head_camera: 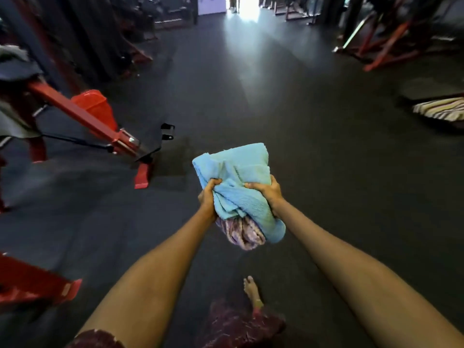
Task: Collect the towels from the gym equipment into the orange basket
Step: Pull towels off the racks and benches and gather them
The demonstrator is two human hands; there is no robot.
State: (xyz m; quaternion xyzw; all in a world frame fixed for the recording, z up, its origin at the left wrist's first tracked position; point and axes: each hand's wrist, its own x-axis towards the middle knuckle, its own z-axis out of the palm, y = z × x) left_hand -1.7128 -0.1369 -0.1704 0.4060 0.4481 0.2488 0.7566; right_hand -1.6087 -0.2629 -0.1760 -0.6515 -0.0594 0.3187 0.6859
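Left hand and right hand grip a bunched, nubby blue towel over purple patterned cloth.

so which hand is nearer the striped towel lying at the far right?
Right. The right hand grips the light blue terry towel bundle on the striped towel's side; the left hand grips its opposite side.

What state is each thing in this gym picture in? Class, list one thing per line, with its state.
Light blue terry towel: bunched, held off the floor by both hands.
Purple patterned towel: crumpled, hanging beneath the blue one.
Left hand: fingers curled into the blue towel.
Right hand: fingers curled into the blue towel.
Striped towel: lying at the right edge, not yet collected.
Orange plastic basket: standing on the floor behind the red machine frame.
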